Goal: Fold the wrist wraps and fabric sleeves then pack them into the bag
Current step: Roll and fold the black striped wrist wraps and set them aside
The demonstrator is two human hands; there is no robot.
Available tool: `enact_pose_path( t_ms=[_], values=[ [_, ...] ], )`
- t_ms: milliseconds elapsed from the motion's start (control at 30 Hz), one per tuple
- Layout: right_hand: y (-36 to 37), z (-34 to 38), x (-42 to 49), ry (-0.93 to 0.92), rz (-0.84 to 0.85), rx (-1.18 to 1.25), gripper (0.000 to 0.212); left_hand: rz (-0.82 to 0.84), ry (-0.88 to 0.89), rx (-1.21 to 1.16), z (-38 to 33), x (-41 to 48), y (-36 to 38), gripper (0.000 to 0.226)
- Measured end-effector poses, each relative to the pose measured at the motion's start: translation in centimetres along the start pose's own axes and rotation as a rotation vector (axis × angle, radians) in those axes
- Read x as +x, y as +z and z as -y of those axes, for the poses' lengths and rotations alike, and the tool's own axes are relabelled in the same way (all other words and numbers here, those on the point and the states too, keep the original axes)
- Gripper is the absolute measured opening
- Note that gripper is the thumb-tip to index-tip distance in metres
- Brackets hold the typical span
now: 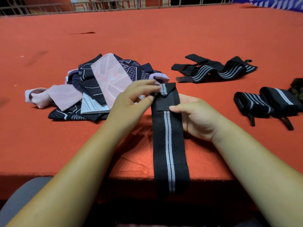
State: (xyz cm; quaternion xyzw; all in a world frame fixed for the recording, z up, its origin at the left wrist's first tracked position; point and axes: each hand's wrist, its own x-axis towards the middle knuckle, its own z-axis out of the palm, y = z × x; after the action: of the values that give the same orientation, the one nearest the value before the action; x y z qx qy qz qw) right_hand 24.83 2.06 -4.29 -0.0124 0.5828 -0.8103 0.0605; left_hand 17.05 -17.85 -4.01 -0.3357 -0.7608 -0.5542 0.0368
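Nearest the viewer, at the tabletop's (147,38) front edge: one black wrist wrap (168,141) with two grey stripes lies lengthwise. Its near end hangs off the edge and its far end is raised between both hands. It runs straight toward the body, probably so it can be folded or rolled from the far end down.

Both bare forearms reach in from below and converge on that far end.
- Right hand (195,115): cups the wrap's right edge, thumb pressed on top at the seam of the plain black patch, fingers curled beneath. Looks like a steadying grip.
- Left hand (132,97): pinches the turned-over tip between thumb and forefinger, other fingers loosely extended. The first fold looks begun.

Left of the hands: fabric sleeves (101,84) in a loose heap, pink, white and navy patterned, unfolded, apparently waiting.

Right, near: two rolled wraps (265,102) side by side, loops trailing. Finished ones, by the look.

Beyond those: slack wraps (213,69), tangled, not yet handled.

Right edge: a dark object (296,89). Cannot tell whether it is the bag.

Far side: a railing (114,5) past the red surface.
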Motion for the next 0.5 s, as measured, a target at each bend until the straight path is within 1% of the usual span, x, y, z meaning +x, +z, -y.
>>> enact_pose_path(
  t_ms=[67, 100, 133, 167, 200, 233, 300, 367, 433, 500],
  values=[
    [0.1, 0.1, 0.0, -0.019, 0.017, -0.025, 0.049, -0.136, -0.184, -0.089, 0.2, 0.2, 0.4, 0.031],
    [0.1, 0.1, 0.0, -0.032, 0.023, -0.032, 0.05, -0.138, -0.293, -0.137, 0.4, 0.3, 0.4, 0.036],
    [0.2, 0.0, 0.0, -0.049, 0.026, -0.04, 0.051, -0.088, -0.386, -0.186, 0.6, 0.3, 0.4, 0.038],
    [0.3, -0.1, 0.1, -0.066, 0.02, -0.059, 0.051, -0.008, -0.436, -0.227, 0.7, 0.3, 0.4, 0.031],
    [0.2, -0.3, 0.2, -0.075, 0.002, -0.086, 0.051, 0.058, -0.45, -0.258, 0.6, 0.2, 0.5, 0.022],
    [0.1, -0.6, 0.4, -0.077, -0.02, -0.116, 0.051, 0.083, -0.448, -0.272, 0.6, 0.2, 0.5, 0.018],
    [-0.2, -1.3, 0.8, -0.061, -0.058, -0.156, 0.049, 0.049, -0.443, -0.309, 0.6, 0.3, 0.5, 0.011],
    [-0.5, -1.8, 1.1, -0.016, -0.082, -0.154, 0.042, 0.013, -0.441, -0.38, 0.5, 0.4, 0.4, 0.005],
    [-0.7, -2.1, 1.3, 0.052, -0.098, -0.175, 0.033, -0.018, -0.435, -0.41, 0.3, 0.4, 0.6, 0.01],
    [-0.9, -2.2, 1.3, 0.112, -0.126, -0.224, 0.029, -0.054, -0.422, -0.418, 0.2, 0.2, 0.9, 0.011]
  ],
)
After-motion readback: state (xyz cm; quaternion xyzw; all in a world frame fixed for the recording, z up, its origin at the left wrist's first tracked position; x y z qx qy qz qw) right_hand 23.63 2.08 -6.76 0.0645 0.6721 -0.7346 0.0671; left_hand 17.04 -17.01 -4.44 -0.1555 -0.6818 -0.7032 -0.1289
